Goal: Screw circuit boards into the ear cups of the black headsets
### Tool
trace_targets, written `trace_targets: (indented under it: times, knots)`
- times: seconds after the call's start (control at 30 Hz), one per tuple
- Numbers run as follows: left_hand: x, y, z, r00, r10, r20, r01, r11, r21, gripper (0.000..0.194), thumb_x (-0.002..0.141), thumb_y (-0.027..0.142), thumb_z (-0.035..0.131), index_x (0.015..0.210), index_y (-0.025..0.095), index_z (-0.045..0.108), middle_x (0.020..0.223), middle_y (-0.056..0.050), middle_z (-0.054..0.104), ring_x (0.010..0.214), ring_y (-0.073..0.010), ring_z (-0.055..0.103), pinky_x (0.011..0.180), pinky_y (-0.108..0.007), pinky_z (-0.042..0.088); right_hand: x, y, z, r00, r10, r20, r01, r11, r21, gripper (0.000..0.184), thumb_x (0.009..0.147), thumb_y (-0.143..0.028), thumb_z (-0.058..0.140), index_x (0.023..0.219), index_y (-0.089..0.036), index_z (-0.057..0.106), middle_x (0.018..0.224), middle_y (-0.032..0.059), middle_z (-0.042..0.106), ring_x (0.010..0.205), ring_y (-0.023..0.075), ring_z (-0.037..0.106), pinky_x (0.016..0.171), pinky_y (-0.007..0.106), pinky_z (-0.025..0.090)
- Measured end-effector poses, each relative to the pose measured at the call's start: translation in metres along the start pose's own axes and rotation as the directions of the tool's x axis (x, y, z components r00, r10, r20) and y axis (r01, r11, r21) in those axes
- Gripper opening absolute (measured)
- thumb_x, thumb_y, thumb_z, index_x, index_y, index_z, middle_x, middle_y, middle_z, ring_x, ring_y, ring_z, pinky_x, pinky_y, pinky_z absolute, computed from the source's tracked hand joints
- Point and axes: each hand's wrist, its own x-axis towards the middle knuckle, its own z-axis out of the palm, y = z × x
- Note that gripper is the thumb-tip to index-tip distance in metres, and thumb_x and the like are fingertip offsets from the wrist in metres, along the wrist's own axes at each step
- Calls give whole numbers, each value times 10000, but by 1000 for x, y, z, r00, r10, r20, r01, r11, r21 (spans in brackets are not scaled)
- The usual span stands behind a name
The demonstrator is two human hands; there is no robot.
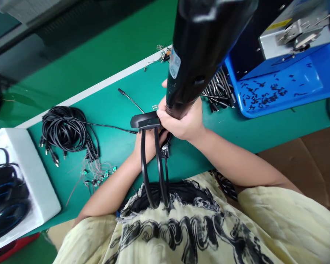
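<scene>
My right hand (188, 123) is wrapped around the lower end of a thick black electric screwdriver (192, 62), which rises close to the camera. The screwdriver's tip is hidden behind my fingers. Below it, my left hand (145, 145) grips a black headset (148, 121) with two curved headband bars that hang toward my shirt. Most of the left fingers are covered by the headset and my right hand. A thin microphone boom (130, 98) sticks out past the headset toward the back left. From the headset's left side, a black cable leads to a coiled bundle of cables (63, 128).
Thin wires with small green boards (100, 179) lie at the left. A white foam box (40, 183) there holds several headsets (8, 216). Behind my right hand is a pile of microphone booms (218, 91). A blue tray (310, 80) with small black pieces sits under a machine (253, 47).
</scene>
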Motion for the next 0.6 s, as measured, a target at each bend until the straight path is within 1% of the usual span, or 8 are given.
trace_targets:
  times: [0.13, 0.23, 0.3, 0.43, 0.5, 0.6]
  knots:
    - [1, -1, 2, 1000, -17, 11, 17, 1000, -9, 232, 908, 344, 550, 1015, 171, 663, 1020, -91, 720, 984, -257, 680, 856, -390, 555, 0, 3, 1, 999, 41, -12, -41, 999, -23, 511, 732, -355, 654, 1179, -245, 431, 902, 9, 607, 777, 176, 607, 761, 385, 547]
    - [2, -1, 2, 1000, -9, -12, 9, 1000, -25, 231, 908, 339, 556, 1038, 181, 664, 1022, -80, 720, 996, -241, 676, 883, -380, 546, -1, 3, 2, 1000, 21, -2, -21, 999, -28, 478, 726, -340, 625, 1156, -246, 440, 872, 2, 600, 738, 162, 594, 746, 375, 538]
    - [3, 0, 1, 1000, 0, -19, -1, 1000, -28, 232, 907, 331, 559, 1049, 179, 663, 1032, -87, 718, 1010, -246, 673, 896, -387, 538, -1, 2, 2, 1000, 5, 1, -5, 1000, -31, 453, 728, -329, 605, 1144, -245, 447, 858, -2, 596, 724, 154, 587, 737, 366, 535]
    - [3, 3, -2, 999, -41, 14, 41, 998, 57, 222, 892, 333, 581, 989, 158, 676, 984, -104, 727, 945, -271, 692, 817, -382, 556, 0, 3, -1, 1000, 6, -20, -6, 1000, 2, 445, 724, -322, 610, 1132, -237, 454, 889, 7, 603, 758, 158, 594, 736, 361, 535]
    - [3, 1, -2, 999, -43, 13, 42, 997, 72, 251, 901, 350, 567, 1016, 153, 672, 989, -110, 727, 957, -271, 691, 821, -374, 556, -2, 5, 0, 1000, 5, -19, -5, 1000, 22, 446, 714, -311, 621, 1122, -233, 459, 886, 7, 603, 758, 160, 593, 738, 363, 534]
    - [3, -2, -1, 1000, -1, 10, 0, 999, 42, 339, 920, 387, 524, 1104, 130, 645, 1050, -135, 716, 1019, -277, 677, 859, -372, 548, -8, 7, 7, 1000, 11, -15, -11, 1000, 6, 443, 695, -302, 638, 1098, -238, 464, 829, -11, 589, 732, 164, 587, 749, 376, 536]
